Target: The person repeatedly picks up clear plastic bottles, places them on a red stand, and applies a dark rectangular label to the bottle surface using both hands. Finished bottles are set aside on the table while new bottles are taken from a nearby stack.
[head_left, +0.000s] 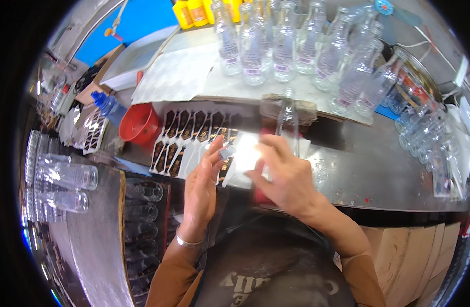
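Note:
My left hand [200,192] is raised over the near edge of the metal table. A small pale, see-through piece [226,152] is pinched at its fingertips; its kind cannot be made out. Just to the right, my right hand [288,179] hovers with bent fingers, thumb and forefinger apart, slightly blurred, and nothing shows between them. Behind it a clear glass bottle [287,120] rests by a folded cloth [302,110], its lower part partly covered by the hand. Left of my hands lie black-and-gold labels [186,135] in rows on white backing.
Several clear bottles [283,48] stand on a raised white board ahead. A red bowl [139,123] and a blue bottle [108,105] are at the left. More glass bottles [66,176] lie far left, others [424,130] at right. Cardboard boxes [406,256] stand below the table's right side.

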Demonstrator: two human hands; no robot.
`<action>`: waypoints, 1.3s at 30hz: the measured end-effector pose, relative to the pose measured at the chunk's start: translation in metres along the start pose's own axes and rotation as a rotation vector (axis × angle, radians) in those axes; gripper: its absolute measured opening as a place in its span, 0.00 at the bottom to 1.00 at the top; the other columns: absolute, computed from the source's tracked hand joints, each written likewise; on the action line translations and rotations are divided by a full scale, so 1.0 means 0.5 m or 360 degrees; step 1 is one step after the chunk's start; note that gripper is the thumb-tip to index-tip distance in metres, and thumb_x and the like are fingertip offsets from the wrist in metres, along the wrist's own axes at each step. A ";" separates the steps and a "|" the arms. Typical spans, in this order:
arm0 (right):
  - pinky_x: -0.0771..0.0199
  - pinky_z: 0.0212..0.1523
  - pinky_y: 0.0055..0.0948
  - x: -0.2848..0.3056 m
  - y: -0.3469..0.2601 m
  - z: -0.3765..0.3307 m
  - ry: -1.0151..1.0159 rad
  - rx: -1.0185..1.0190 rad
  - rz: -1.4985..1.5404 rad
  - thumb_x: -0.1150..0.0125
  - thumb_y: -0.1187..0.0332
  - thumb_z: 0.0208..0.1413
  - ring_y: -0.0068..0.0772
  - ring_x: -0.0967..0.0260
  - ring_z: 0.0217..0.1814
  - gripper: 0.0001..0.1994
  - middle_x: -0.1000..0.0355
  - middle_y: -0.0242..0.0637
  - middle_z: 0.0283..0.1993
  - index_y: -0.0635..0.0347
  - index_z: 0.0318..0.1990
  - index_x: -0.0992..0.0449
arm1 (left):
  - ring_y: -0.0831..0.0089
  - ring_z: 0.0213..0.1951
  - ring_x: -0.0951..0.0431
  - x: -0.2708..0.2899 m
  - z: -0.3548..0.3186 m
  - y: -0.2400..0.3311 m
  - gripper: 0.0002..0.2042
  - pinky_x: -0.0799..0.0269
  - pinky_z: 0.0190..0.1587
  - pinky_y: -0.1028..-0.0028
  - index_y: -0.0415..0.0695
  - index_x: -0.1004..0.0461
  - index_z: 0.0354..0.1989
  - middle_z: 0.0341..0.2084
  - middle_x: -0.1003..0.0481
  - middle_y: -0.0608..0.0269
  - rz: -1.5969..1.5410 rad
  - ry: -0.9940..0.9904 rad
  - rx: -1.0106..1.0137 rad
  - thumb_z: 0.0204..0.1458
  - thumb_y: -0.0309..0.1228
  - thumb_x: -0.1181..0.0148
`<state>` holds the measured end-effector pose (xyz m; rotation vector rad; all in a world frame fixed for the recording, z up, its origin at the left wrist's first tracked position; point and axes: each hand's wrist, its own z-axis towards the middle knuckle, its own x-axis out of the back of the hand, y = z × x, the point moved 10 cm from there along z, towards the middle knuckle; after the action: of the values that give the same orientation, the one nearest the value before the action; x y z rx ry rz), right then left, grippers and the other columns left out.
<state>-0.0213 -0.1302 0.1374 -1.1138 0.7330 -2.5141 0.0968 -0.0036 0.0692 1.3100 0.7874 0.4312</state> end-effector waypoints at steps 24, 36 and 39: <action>0.29 0.33 0.22 0.045 0.327 0.010 0.0024 -0.0883 0.0458 0.34 0.68 0.59 0.17 0.28 0.32 0.12 0.23 0.34 0.30 0.68 0.43 0.24 | 0.57 0.73 0.43 -0.183 0.080 -0.114 0.45 0.45 0.72 0.58 0.38 0.50 0.75 0.73 0.46 0.46 0.1035 -0.0483 -0.0313 0.51 0.32 0.29; 0.29 0.29 0.25 -0.003 0.285 -0.083 -0.0165 -0.0951 0.0687 0.37 0.62 0.63 0.19 0.28 0.26 0.26 0.23 0.47 0.52 0.72 0.61 0.32 | 0.40 0.69 0.41 -0.234 0.135 -0.080 0.29 0.41 0.68 0.53 0.47 0.30 0.66 0.72 0.49 0.35 0.1589 -0.0630 -0.0721 0.53 0.33 0.34; 0.24 0.40 0.33 0.001 0.287 -0.072 -0.0109 -0.0957 0.0683 0.37 0.63 0.60 0.39 0.22 0.39 0.23 0.22 0.52 0.49 0.71 0.57 0.29 | 0.41 0.68 0.39 -0.238 0.145 -0.074 0.29 0.39 0.66 0.53 0.47 0.30 0.66 0.71 0.47 0.36 0.1652 -0.0613 -0.0743 0.54 0.34 0.34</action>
<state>-0.0400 -0.2373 0.0371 -1.0530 1.5811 -1.9290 0.0634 -0.1437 0.0695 1.2115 -0.3708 1.0634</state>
